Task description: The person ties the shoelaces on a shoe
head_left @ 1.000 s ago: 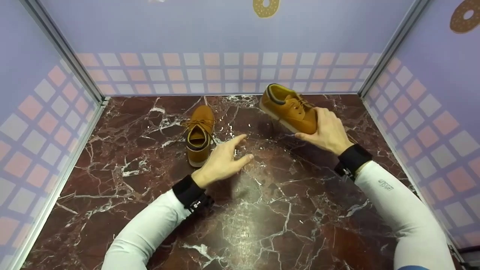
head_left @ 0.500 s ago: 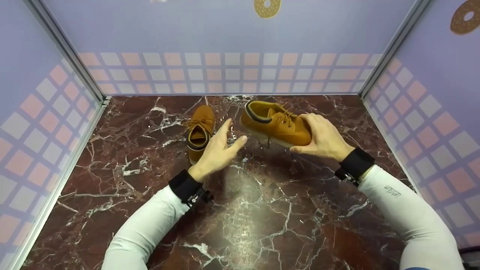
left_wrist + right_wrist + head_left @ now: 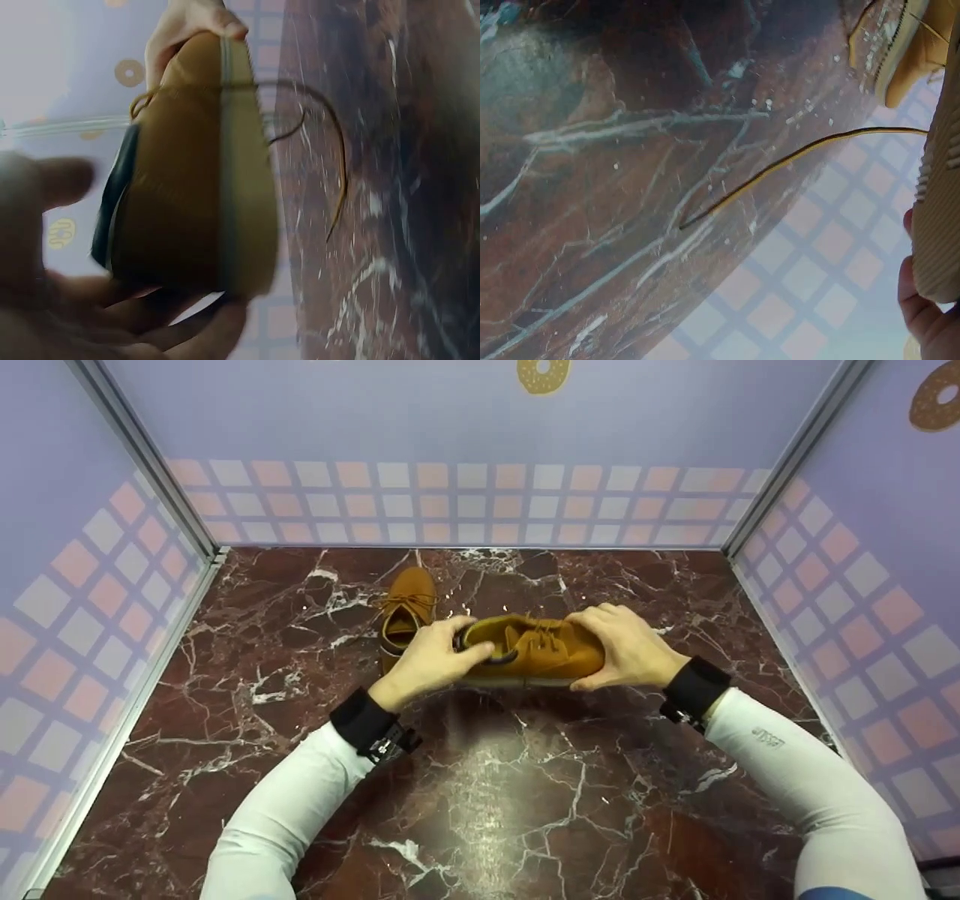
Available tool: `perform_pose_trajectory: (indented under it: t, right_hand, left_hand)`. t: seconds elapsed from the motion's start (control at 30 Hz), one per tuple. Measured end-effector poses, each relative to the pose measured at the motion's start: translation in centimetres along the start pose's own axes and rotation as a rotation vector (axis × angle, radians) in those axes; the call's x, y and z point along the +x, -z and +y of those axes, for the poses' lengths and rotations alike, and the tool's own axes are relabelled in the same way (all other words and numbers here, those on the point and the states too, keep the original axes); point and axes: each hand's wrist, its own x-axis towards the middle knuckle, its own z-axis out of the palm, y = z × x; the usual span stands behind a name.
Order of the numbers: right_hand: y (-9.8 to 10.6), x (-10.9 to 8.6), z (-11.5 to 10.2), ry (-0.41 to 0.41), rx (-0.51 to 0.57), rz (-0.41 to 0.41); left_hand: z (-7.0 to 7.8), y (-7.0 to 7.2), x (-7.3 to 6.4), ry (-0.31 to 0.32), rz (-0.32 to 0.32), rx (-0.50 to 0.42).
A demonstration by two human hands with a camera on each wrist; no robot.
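Marbled surface [image 3: 585, 810] below, our right hand [image 3: 631, 648] pinches the held shoe [image 3: 562, 656] by its toe.
Our left hand [image 3: 429, 661], fingers spread, surrounds its heel; its mouth gapes, as does the standing shoe's [image 3: 412, 583].

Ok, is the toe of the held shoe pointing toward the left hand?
No: the right hand grips the held shoe by its toe, while the left hand is at its heel.

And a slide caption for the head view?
Right hand grips a brown shoe by the toe, left hand at its heel; second shoe nearby.
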Motion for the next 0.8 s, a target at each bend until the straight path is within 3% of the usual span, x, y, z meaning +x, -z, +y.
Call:
perform_pose_trajectory:
  t: [0.23,0.33,0.53,0.63,0.8]
  right_hand:
    - [-2.0,1.4,-1.4,0.103,-0.014,-0.147]
    - [-2.8,2.1,-1.8,0.146,-0.029,-0.166]
    - [-3.4,3.5,-1.8,0.214,-0.087,-0.099]
    - [-3.9,3.9,-1.6,0.206,-0.098,-0.091]
    - [-5.0,3.8,-1.8,0.121,0.001,-0.059]
  left_hand:
    - [-0.5,-0.7,-0.5,0.038,-0.195,0.285]
    - [-0.6,-1.1,-0.9,0.009,-0.215,0.367]
    - [-0.4,-1.6,-1.4,-0.032,-0.210,0.392]
    - [-0.3,-2.0,-1.7,-0.001,-0.214,0.369]
    - [-0.6,-3.3,-2.0,0.106,-0.174,0.275]
